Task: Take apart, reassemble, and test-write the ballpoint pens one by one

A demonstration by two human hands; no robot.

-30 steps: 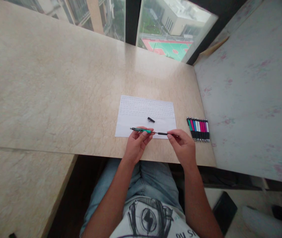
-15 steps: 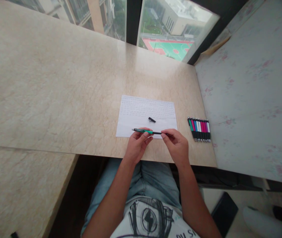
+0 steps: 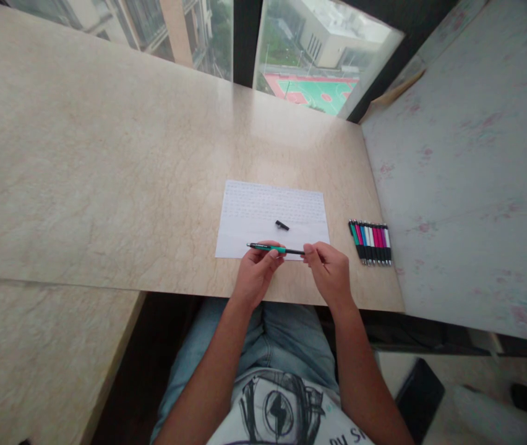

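Level above the sheet's lower edge, a green and black pen (image 3: pixel 278 250) points its clip end left. My left hand (image 3: pixel 253 277) is closed around its green barrel, thumb in front. At the other end, the fingers of my right hand (image 3: pixel 332 272) pinch the dark tip, which they partly cover. Beneath is a white sheet of paper (image 3: pixel 240 216) with lines of handwriting on its upper half. A small black piece like a pen cap (image 3: pixel 282 225) lies on the paper, just beyond my hands.
A row of several colored pens (image 3: pixel 370 242) lies side by side to the right, near the patterned wall panel (image 3: pixel 453 204). The beige marble-look table (image 3: pixel 119 185) runs far left and up to the window. Its front edge is close to my lap.
My right fingers have shifted slightly at the pen's tip and curl more closely. The pen stays in my left hand. The whole view has moved a little.
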